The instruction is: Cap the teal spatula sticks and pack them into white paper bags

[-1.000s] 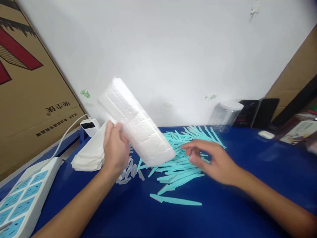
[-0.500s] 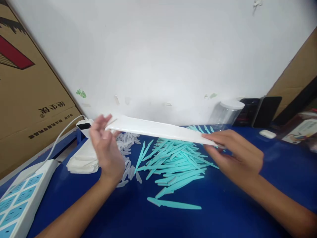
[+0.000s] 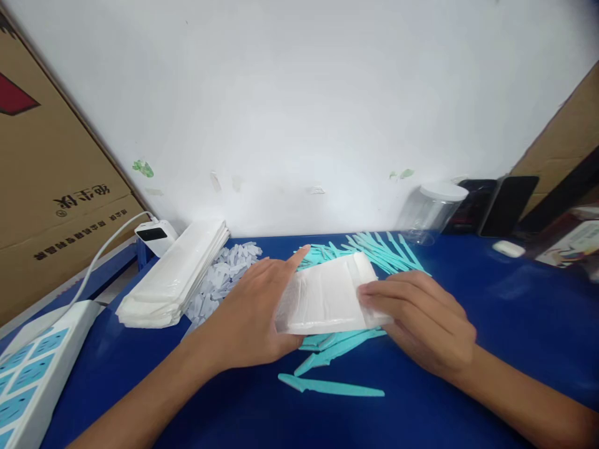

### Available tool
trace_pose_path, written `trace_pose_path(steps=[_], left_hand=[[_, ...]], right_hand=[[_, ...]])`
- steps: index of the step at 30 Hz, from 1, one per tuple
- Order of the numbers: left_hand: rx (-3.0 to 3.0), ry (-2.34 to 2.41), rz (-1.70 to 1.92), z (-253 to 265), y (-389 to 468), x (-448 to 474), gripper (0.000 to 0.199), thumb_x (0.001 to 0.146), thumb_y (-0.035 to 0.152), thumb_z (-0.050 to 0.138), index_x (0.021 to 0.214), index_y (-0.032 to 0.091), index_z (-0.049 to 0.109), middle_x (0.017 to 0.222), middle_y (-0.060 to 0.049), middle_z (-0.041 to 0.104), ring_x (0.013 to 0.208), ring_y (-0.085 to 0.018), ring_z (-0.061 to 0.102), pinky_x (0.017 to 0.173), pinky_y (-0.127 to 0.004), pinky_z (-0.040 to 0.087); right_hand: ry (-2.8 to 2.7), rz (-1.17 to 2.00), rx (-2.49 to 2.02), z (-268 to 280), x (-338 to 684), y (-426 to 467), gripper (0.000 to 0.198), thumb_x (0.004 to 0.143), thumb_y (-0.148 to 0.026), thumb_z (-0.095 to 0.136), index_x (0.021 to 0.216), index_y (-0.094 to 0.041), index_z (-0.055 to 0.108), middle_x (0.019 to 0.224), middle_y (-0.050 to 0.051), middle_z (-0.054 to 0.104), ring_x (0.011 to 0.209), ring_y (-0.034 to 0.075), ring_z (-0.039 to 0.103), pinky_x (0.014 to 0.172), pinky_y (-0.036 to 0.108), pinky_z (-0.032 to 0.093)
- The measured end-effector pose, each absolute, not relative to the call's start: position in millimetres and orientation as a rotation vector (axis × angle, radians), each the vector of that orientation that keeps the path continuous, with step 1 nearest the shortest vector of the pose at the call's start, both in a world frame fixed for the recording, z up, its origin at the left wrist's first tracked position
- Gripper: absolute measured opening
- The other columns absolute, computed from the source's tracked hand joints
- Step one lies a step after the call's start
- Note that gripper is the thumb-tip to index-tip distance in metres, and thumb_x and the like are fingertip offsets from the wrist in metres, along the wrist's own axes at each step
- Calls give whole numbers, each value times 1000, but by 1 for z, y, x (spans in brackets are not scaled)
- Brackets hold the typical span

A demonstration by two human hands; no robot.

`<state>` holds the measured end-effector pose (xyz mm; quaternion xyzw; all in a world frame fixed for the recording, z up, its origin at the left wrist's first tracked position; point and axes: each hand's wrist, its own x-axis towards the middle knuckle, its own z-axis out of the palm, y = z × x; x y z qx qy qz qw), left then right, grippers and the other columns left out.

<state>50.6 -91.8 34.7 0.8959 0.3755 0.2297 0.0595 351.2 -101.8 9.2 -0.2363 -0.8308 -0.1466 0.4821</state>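
My left hand (image 3: 255, 315) grips the left side of a white, partly see-through plastic bag (image 3: 322, 296), its thumb below and index finger stretched out along the top. My right hand (image 3: 423, 318) pinches the bag's right end. Both hands hold it over a pile of turquoise eyebrow razors (image 3: 327, 349), covering part of the pile. One single eyebrow razor (image 3: 334, 386) lies in front of the heap, apart from the others. Left of the pile, small translucent blade caps (image 3: 227, 268) lie heaped, partly hidden by my left hand.
A stack of white plastic bags (image 3: 173, 274) lies at the left. Beyond stands a small white device (image 3: 156, 236) with a cable. A power strip (image 3: 37, 374) and cardboard box (image 3: 60, 168) line the left side. A clear jar (image 3: 437, 212), black phone (image 3: 510, 206) and white case (image 3: 508, 249) stand right.
The bag has come down from above the pile, turned its broad face toward me and looks shorter between my hands. My left hand has moved right and taken hold of its left side.
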Motion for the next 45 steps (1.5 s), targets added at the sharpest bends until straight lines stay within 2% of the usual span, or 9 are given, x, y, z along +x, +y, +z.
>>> trace_pose_path(steps=[5,10,15,22,26,31,35,37,45], left_hand=[[2703,1294,725,35,-87,47,113,79,38,86,174,31,26,138,-17,61,114,-39,66,90,-54,60],[2913,1438,858,30,-81,49,111,75,26,85,170,25,28,142,-20,56,121,-43,60,98,-60,53],[3029,1388,969,23,-79,53,109,81,35,83,172,24,24,138,-20,62,119,-43,61,100,-59,50],[3177,1168,1115,26,-87,65,90,96,45,76,170,18,32,136,-21,68,116,-40,65,94,-53,50],[3153,1133,1186,25,-86,67,65,101,26,70,160,17,44,124,-15,75,107,-34,69,92,-49,52],[3032,1296,1155,19,-73,53,63,97,26,73,154,20,48,126,-14,76,110,-36,71,92,-50,55],[2895,1403,1161,21,-59,38,64,95,39,76,152,23,50,130,-14,74,110,-37,72,90,-52,56],[2868,1394,1182,24,-55,33,64,93,41,77,150,23,51,130,-13,74,110,-37,72,88,-51,57],[2835,1220,1296,24,-55,29,66,90,52,83,141,25,52,128,-11,75,111,-33,74,92,-47,60]], right_hand=[[-1980,-511,-641,10,348,-102,39,90,-7,75,120,-32,78,124,8,81,111,35,72,90,53,63],[-2037,-161,-781,15,346,-100,40,94,-25,75,134,-28,73,162,14,58,153,47,47,121,75,43],[-2010,224,-924,1,345,-99,33,103,-46,73,134,-35,74,182,5,36,169,44,24,124,80,37],[-1936,835,-887,5,337,-102,25,103,-52,73,116,-36,88,143,6,76,138,35,66,116,60,55],[-1931,1094,-805,20,336,-109,30,100,-58,76,116,-37,90,133,7,82,144,37,62,123,56,48],[-1788,733,-863,23,351,-97,23,103,-49,73,106,-32,89,136,8,78,132,33,69,104,45,60],[-1716,141,-1175,18,396,-56,28,103,-47,71,87,-26,80,87,5,78,82,24,71,77,37,55],[-1850,29,-1373,12,422,-33,31,101,-49,69,85,-25,79,79,4,76,68,22,65,67,36,49],[-2247,33,-1742,-12,440,-11,39,96,-58,70,101,-20,80,102,10,81,87,27,74,70,36,50]])
